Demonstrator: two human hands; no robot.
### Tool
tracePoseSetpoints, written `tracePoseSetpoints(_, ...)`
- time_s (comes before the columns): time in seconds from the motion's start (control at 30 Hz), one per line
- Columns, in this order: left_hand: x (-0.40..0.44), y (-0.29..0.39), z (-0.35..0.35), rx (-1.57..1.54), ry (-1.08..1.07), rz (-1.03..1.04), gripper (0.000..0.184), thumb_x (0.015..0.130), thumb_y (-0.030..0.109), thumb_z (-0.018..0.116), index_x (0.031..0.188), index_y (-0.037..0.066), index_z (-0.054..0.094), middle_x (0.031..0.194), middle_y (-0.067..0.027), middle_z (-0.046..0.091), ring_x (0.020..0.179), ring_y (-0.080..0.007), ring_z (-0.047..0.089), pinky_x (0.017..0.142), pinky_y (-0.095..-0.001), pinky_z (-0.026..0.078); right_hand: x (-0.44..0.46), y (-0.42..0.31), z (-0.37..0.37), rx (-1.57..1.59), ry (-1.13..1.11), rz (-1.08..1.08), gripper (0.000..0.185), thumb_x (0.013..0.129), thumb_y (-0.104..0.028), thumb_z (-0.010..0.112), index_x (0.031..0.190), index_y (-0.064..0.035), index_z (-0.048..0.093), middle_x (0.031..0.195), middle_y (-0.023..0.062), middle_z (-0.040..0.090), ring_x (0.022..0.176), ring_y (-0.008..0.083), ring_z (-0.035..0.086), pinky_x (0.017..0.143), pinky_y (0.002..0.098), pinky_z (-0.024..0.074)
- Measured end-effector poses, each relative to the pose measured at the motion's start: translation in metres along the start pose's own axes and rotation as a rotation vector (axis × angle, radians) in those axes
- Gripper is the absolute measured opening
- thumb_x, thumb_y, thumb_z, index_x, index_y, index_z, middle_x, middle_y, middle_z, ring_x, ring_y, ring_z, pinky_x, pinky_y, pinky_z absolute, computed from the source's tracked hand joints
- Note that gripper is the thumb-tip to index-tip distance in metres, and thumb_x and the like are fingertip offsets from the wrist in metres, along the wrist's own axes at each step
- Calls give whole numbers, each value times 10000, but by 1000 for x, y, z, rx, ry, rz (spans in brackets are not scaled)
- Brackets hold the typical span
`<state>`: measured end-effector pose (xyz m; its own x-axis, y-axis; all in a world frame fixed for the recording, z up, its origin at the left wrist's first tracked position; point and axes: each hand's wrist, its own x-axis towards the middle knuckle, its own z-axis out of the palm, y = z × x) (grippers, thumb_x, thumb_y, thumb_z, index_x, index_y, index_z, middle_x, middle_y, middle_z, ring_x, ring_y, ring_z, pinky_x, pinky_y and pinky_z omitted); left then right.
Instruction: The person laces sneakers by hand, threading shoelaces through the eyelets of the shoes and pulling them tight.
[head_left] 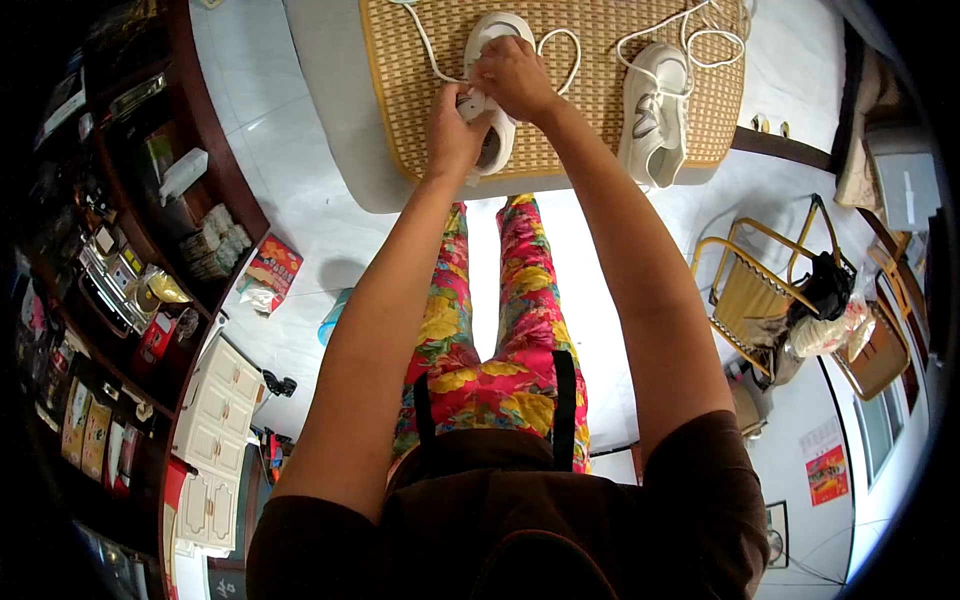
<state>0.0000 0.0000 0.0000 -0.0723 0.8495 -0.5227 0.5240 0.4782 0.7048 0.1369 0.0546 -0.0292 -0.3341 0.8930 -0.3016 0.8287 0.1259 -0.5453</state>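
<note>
A white shoe (496, 27) lies on a woven mat (590, 130), its toe pointing away from me. My left hand (456, 130) is closed at the shoe's left side, thumb and fingers by the eyelets. Bent over the top of the shoe, my right hand (513, 78) pinches at the lacing area; its fingertips are partly hidden. A white shoelace (577, 48) runs out from under the hands, looping to the right and trailing to the left. To the right sits a second white shoe (655, 115), with its own long lace (715, 62) spread loosely beyond it.
The mat covers a grey-edged table (350, 165). Dark shelves (215, 130) full of goods stand at left, above a white drawer cabinet (215, 430). At right is a yellow-framed chair (750, 285) with bags on it. A red box (272, 268) rests on the floor.
</note>
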Motion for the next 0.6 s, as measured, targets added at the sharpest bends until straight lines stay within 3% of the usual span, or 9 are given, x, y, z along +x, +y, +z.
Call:
tracePoseSetpoints(0.17,-5,-25,-5,-228,-26,-53,331,815,-10,643,1134,33,565,1044,-93,652,958,-197,629,866,-310,482,-7,-7,2,141,7,39,188,831,-330,626,942,-225,735,1161,49,557,1186,304,445,1012,470,345)
tracePoseSetpoints(0.27,1,-21,-5,-314,-45,-90,327,828,-46,608,1144,23,561,1063,-85,643,983,-188,619,877,-305,475,-4,-17,1,51,121,102,158,805,-314,643,887,-224,743,1119,49,577,1179,300,449,1005,474,342)
tracePoseSetpoints(0.37,-4,-11,-10,-370,-39,-178,336,833,-40,603,1161,18,557,1066,-85,637,1002,-185,608,896,-304,462,-10,-35,9,-29,282,128,143,770,-298,663,839,-201,743,1081,51,590,1166,286,459,1010,477,330)
tracePoseSetpoints(0.47,-5,-20,-5,-473,16,-122,278,832,-1,597,1107,39,603,1011,-82,656,918,-162,622,834,-287,479,-18,-46,7,-31,279,119,143,725,-223,656,818,-146,733,1090,51,594,1155,273,473,1040,486,307)
tracePoseSetpoints(0.57,-6,-31,-4,-771,-5,-131,258,840,25,607,1097,23,605,1030,-87,650,920,-159,616,826,-291,478,-28,-55,6,-51,300,106,154,718,-190,634,826,-136,729,1145,59,587,1179,278,464,1064,496,289)
tracePoseSetpoints(0.6,-6,-25,-6,-661,13,-163,240,841,37,611,1080,20,613,1008,-88,656,899,-162,620,811,-293,482,-32,-56,6,-34,302,105,162,725,-189,632,845,-136,729,1167,60,581,1197,281,455,1068,498,284)
